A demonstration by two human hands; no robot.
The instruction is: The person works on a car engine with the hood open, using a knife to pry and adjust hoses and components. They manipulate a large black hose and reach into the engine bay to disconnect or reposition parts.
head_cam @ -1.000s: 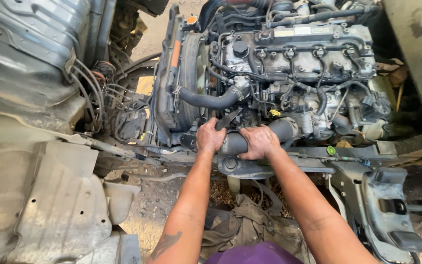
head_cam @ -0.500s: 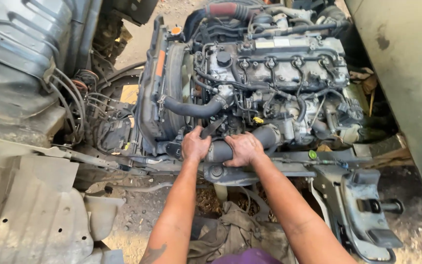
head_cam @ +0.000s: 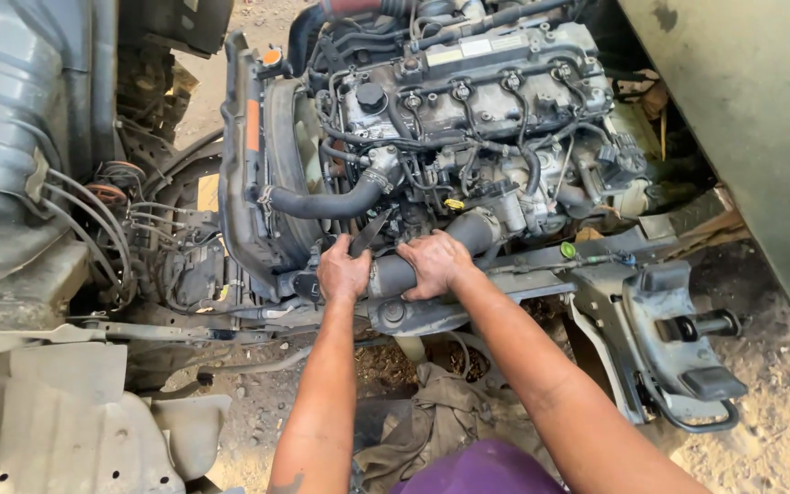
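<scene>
- The grey hose [head_cam: 432,256] lies low at the front of the engine [head_cam: 468,101], its long axis running from about 8 o'clock up to 2 o'clock, the upper end pointing toward the engine block.
- It is a thick, smooth, dull grey tube, dusty, with a slight bend near its upper end.
- The right hand [head_cam: 433,263] lies palm down across the hose's middle, fingers curled over the top toward 10 o'clock; its grip wraps partly round the tube.
- The left hand [head_cam: 343,272] sits just beside it at 9 o'clock, at the hose's lower end, fingers bent downward; its grip is closed on a dark pair of pliers [head_cam: 369,232], whose tips point toward 1 o'clock.
- Both forearms reach up from 6 o'clock, the left nearly straight, the right angled in from 5 o'clock.
- A black curved hose [head_cam: 322,203] runs above the hands at 11 o'clock.
- A brownish rag [head_cam: 432,412] lies on the ground between the forearms.
</scene>
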